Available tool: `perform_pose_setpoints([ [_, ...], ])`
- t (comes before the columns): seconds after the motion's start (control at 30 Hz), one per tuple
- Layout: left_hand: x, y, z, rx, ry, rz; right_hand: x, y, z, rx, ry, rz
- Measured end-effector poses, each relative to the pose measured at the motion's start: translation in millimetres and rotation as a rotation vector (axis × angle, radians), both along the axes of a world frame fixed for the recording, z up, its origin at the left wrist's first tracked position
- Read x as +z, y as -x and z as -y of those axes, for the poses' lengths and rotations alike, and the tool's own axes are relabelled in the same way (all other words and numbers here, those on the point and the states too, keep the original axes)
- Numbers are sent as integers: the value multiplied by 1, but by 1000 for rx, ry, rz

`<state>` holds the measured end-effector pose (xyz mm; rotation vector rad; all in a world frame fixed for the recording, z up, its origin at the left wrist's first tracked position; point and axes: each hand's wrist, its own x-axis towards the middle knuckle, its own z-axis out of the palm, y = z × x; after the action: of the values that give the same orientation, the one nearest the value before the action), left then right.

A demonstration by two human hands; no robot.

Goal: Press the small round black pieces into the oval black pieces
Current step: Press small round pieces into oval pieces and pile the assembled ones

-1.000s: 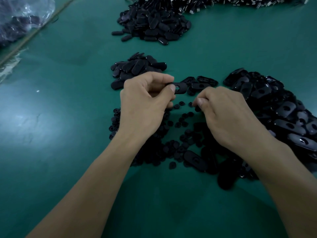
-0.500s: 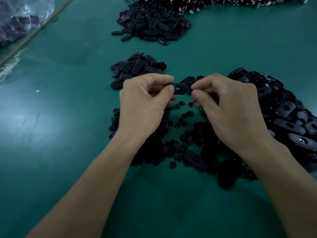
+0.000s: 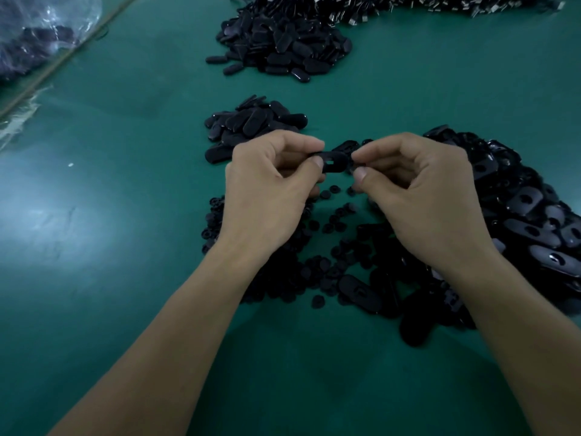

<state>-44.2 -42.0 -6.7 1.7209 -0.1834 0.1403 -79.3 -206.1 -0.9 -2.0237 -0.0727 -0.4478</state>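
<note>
My left hand [image 3: 270,190] pinches a black oval piece [image 3: 333,161] with a slot in its middle, held above the green table. My right hand [image 3: 421,196] sits just to its right, thumb and forefinger pinched together at the oval's right end; a small round piece between them is barely visible. Loose small round pieces [image 3: 333,228] lie scattered under both hands. A large pile of slotted oval pieces [image 3: 528,209] spreads to the right.
A small heap of oval pieces [image 3: 251,124] lies just beyond my left hand, a bigger heap [image 3: 283,48] farther back. A clear plastic bag [image 3: 41,36] sits at the top left. The green table [image 3: 110,215] fills the left side.
My right hand rose from the scattered round pieces and moved left up to the oval piece. My left hand kept holding the oval in nearly the same place.
</note>
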Motion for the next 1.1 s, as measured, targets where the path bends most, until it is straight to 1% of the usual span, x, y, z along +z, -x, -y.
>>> perform_pose_setpoints([
  [0.1, 1, 1, 1, -20, -18, 11, 0, -1, 1, 23, -92, -24],
  [0.17, 1, 2, 2, -34, -29, 25, 0, -2, 1, 46, -119, -35],
  [0.33, 3, 4, 3, -80, 4, 37, -2, -2, 2, 29, -90, -3],
  [0.7, 0, 4, 4, -128, 76, 18, -1, -2, 0, 16, -77, -3],
  [0.83, -1, 3, 5, -158, 75, 11, -1, -2, 0, 10, -75, -8],
  [1.0, -2, 2, 5, -182, 61, 20, -1, -1, -1, 0, -18, 13],
  [1.1, -1, 3, 6, -189, 74, 27, -1, -1, -2, -12, -53, 18],
])
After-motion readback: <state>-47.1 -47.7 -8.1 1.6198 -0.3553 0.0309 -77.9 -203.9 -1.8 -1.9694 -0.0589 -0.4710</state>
